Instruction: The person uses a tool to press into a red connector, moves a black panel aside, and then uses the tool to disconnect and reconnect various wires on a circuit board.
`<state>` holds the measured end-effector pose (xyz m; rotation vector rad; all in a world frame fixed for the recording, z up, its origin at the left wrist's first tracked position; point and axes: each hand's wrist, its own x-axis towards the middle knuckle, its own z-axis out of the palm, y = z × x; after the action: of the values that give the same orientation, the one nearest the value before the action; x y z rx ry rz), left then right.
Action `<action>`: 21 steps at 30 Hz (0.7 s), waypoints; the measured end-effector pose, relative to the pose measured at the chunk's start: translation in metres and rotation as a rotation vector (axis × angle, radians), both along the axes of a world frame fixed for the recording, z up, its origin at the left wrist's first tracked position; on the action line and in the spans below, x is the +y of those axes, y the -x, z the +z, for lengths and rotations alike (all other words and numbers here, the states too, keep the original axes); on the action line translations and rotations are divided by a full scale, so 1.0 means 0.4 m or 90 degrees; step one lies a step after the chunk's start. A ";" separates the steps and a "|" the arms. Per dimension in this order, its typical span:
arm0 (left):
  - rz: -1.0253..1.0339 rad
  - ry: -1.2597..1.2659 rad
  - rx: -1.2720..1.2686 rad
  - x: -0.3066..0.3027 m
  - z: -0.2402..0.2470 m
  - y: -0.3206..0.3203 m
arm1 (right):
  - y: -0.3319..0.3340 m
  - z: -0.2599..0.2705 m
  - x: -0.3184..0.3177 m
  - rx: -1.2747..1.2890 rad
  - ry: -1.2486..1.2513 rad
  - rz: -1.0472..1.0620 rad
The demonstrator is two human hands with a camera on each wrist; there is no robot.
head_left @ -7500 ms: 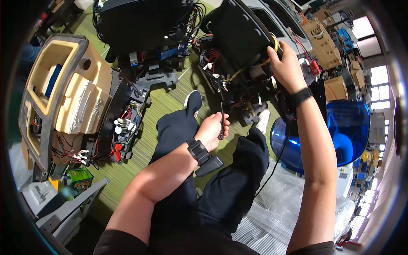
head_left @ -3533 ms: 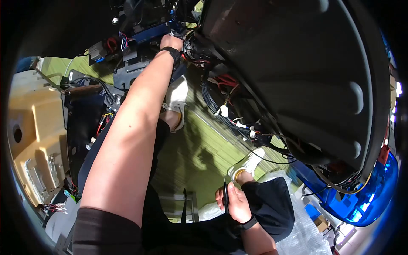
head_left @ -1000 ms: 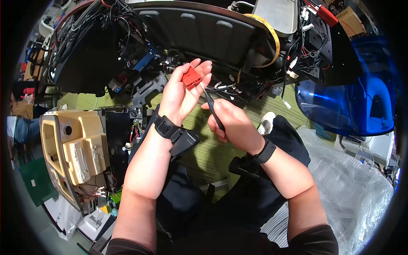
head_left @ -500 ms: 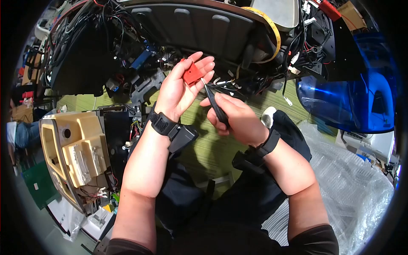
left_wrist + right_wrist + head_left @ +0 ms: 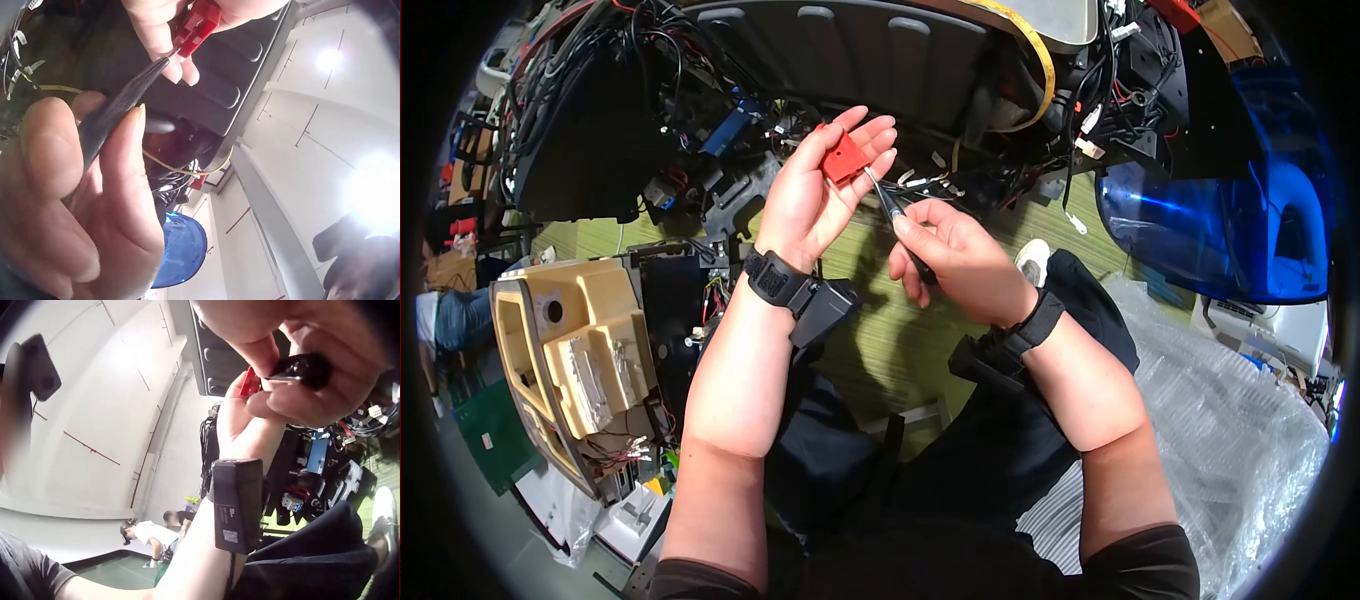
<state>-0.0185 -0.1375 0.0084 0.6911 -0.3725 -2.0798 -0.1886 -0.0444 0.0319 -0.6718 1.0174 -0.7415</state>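
Note:
My left hand (image 5: 797, 208) is palm up and pinches a red plastic connector (image 5: 846, 158) between thumb and fingers. The right hand (image 5: 975, 268) grips a slim black tool (image 5: 888, 205) with a pointed metal tip. In the left wrist view this tool (image 5: 122, 106) tapers toward the end face of the connector (image 5: 200, 30), with the tip right at its openings. The right wrist view shows the red connector (image 5: 249, 382) partly covered by fingers, and the dark end of the tool (image 5: 312, 369) sticking out of the grip.
Ahead stands a large black shell (image 5: 850, 50) with cable bundles (image 5: 615, 60) around it. A tan moulded housing (image 5: 600, 350) is at left. On the right are a blue translucent cover (image 5: 1200, 230) and bubble wrap (image 5: 1220, 420). Another person (image 5: 159, 537) sits farther off.
Earlier the left hand reached into the wiring ahead; now it holds the red connector. Over the last second both hands rise slightly together, the tool tip staying at the connector.

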 end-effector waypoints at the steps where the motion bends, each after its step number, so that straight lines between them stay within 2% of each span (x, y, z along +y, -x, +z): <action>1: -0.002 0.002 0.002 -0.001 -0.001 -0.001 | 0.001 -0.002 -0.002 -0.001 -0.003 -0.001; 7: -0.002 -0.004 -0.007 -0.003 -0.005 0.004 | 0.009 -0.003 -0.009 0.006 0.034 0.049; 15: -0.014 0.020 -0.023 -0.005 -0.013 0.008 | 0.023 -0.009 -0.005 -0.163 -0.044 0.006; 21: -0.017 0.027 -0.022 -0.002 -0.012 0.009 | 0.023 -0.014 0.000 -0.129 -0.022 0.013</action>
<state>-0.0221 -0.1382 0.0035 0.7018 -0.4460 -2.0807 -0.1979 -0.0446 0.0261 -0.5649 0.8349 -0.7564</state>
